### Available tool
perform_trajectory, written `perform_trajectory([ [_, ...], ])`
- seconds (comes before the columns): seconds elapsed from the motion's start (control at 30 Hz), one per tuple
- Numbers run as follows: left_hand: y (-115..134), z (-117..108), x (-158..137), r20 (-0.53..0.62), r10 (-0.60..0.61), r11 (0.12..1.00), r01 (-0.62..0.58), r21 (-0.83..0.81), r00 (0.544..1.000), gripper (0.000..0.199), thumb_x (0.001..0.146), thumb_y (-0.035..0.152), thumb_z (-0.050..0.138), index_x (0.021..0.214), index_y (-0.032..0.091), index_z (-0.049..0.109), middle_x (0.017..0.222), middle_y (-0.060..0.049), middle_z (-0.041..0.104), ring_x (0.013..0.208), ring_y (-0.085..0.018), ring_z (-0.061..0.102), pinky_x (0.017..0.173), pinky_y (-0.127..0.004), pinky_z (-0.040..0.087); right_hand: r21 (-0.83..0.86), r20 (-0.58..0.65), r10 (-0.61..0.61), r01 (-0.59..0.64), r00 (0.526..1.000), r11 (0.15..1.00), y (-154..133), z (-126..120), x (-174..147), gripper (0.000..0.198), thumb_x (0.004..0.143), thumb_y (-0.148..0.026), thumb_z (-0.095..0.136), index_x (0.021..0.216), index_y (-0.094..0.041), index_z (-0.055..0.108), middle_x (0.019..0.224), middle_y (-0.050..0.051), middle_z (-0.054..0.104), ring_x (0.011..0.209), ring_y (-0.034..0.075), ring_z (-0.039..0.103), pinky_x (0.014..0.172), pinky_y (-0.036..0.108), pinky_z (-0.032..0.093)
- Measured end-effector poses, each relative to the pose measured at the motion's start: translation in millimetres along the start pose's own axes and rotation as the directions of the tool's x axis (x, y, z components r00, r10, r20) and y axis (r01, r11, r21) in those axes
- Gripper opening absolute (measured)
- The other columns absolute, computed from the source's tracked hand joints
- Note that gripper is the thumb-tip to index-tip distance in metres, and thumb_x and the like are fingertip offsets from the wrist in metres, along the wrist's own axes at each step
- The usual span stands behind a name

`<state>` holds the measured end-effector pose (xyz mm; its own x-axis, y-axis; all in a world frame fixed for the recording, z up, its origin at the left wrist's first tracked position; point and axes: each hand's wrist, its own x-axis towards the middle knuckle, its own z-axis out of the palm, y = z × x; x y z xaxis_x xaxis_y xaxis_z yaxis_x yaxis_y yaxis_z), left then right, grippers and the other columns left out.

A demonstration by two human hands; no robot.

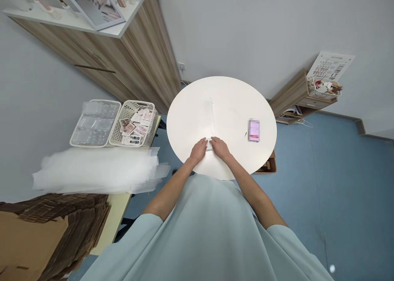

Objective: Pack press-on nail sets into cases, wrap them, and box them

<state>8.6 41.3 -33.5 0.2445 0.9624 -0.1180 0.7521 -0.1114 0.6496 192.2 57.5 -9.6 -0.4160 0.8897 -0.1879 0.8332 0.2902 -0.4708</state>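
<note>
My left hand (198, 150) and my right hand (220, 148) meet near the front of a round white table (187, 104). Between them is a small white flat bundle (209, 145), gripped at both sides, fingers curled over its ends. What lies inside the bundle cannot be seen. A thin translucent white sheet (205, 117) seems to lie on the tabletop beyond my hands, its right edge running away from me. To the right rests a phone (254, 131) with a lit, blurred screen, and a small dark mark or object beside it.
On the left stand a white basket of clear plastic packs (95, 129), a basket of small cards (144, 105), a stack of white sheets (98, 170) and flattened cardboard boxes (33, 240). Wooden cabinets (154, 39) stand behind. An open cardboard box (272, 166) sits under the table's right side.
</note>
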Motion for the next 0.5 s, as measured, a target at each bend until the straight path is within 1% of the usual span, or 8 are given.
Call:
perform_trajectory([
  [0.07, -2, -1, -4, 0.029, 0.004, 1.000, -0.004, 0.004, 1.000, 0.052, 0.101, 0.019, 0.043, 0.152, 0.020, 0.055, 0.165, -0.011, 0.051, 0.151, -0.029, 0.050, 0.126, -0.050, 0.041, 0.012, 0.016, -0.032, 0.031, 0.999, 0.999, 4, 0, -6, 0.044, 0.106, -0.016, 0.048, 0.148, -0.022, 0.062, 0.167, 0.009, 0.049, 0.156, 0.024, 0.044, 0.123, 0.046, 0.044],
  [0.13, -4, 0, -13, 0.046, 0.038, 0.999, -0.038, 0.004, 0.998, 0.052, 0.102, 0.019, 0.043, 0.152, 0.020, 0.056, 0.166, -0.011, 0.049, 0.152, -0.028, 0.050, 0.127, -0.049, 0.041, 0.025, 0.017, -0.061, 0.061, 0.998, 0.998, 8, 3, -18, 0.045, 0.105, -0.024, 0.058, 0.150, -0.023, 0.061, 0.169, 0.010, 0.045, 0.156, 0.027, 0.044, 0.123, 0.048, 0.046],
  [0.23, -6, 3, -38, 0.066, 0.105, 0.995, -0.105, -0.004, 0.992, 0.049, 0.103, 0.028, 0.049, 0.150, 0.020, 0.058, 0.167, -0.013, 0.049, 0.152, -0.028, 0.050, 0.126, -0.049, 0.041, 0.028, 0.027, -0.086, 0.085, 0.996, 0.996, 9, 13, -46, 0.053, 0.100, -0.028, 0.070, 0.152, -0.023, 0.060, 0.170, 0.011, 0.044, 0.157, 0.030, 0.043, 0.123, 0.050, 0.046],
  [0.3, -6, 6, -59, 0.088, 0.124, 0.992, -0.123, -0.010, 0.988, 0.049, 0.104, 0.037, 0.053, 0.152, 0.022, 0.056, 0.168, -0.012, 0.048, 0.152, -0.028, 0.050, 0.127, -0.050, 0.040, 0.028, 0.028, -0.099, 0.099, 0.995, 0.995, 7, 21, -68, 0.055, 0.100, -0.025, 0.069, 0.154, -0.024, 0.057, 0.171, 0.011, 0.042, 0.158, 0.029, 0.042, 0.124, 0.050, 0.047],
  [0.4, -5, 8, -87, 0.134, 0.122, 0.992, -0.121, -0.019, 0.983, 0.058, 0.101, 0.047, 0.061, 0.155, 0.026, 0.053, 0.169, -0.012, 0.046, 0.155, -0.028, 0.045, 0.130, -0.052, 0.034, 0.054, 0.016, -0.116, 0.115, 0.993, 0.992, 2, 29, -97, 0.052, 0.104, -0.027, 0.064, 0.155, -0.024, 0.056, 0.171, 0.011, 0.042, 0.158, 0.029, 0.042, 0.125, 0.050, 0.045],
  [0.5, -4, 5, -97, 0.203, 0.104, 0.995, -0.100, -0.027, 0.974, 0.069, 0.095, 0.049, 0.071, 0.158, 0.028, 0.050, 0.171, -0.010, 0.042, 0.157, -0.027, 0.043, 0.132, -0.051, 0.028, 0.075, 0.015, -0.137, 0.135, 0.991, 0.988, -1, 27, -108, 0.052, 0.102, -0.029, 0.067, 0.153, -0.024, 0.059, 0.168, 0.013, 0.046, 0.156, 0.031, 0.046, 0.124, 0.053, 0.046],
])
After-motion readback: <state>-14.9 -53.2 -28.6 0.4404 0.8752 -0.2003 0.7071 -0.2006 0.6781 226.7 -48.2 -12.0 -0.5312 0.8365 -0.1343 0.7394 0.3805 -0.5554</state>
